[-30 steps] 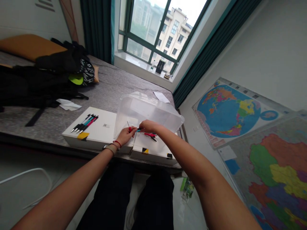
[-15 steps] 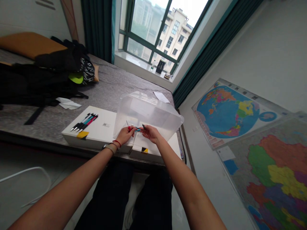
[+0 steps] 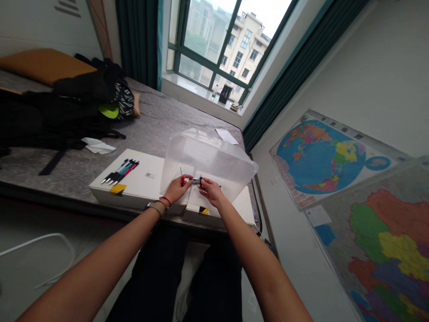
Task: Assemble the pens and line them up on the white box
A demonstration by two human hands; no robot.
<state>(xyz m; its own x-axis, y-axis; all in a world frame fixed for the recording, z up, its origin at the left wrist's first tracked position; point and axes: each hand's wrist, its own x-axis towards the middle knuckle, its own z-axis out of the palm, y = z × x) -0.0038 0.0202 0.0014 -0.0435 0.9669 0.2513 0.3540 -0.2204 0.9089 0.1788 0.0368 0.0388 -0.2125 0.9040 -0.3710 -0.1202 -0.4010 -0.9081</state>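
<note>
My left hand (image 3: 178,188) is closed at the fingertips round a small red pen part (image 3: 182,180) with a thin rod pointing up from it. A teal and black pen piece (image 3: 195,181) reaches from these fingers toward the right hand. My right hand (image 3: 211,191) pinches a short dark pen part (image 3: 201,180), held upright. Both hands are close together at the open front of a clear plastic bin (image 3: 211,152) lying on its side. Several pens (image 3: 120,171) lie side by side on the left white box (image 3: 150,167). Details between the fingers are too small to make out.
A second white box (image 3: 221,214) is under the right hand. Dark bags (image 3: 50,116) and crumpled tissue (image 3: 98,146) lie on the grey surface to the left. White paper (image 3: 227,136) lies behind the bin. Wall maps (image 3: 318,156) hang on the right.
The dark pen part in my right fingers has turned from slanted to upright. My left hand has stayed almost in place, and the whole view has shifted slightly.
</note>
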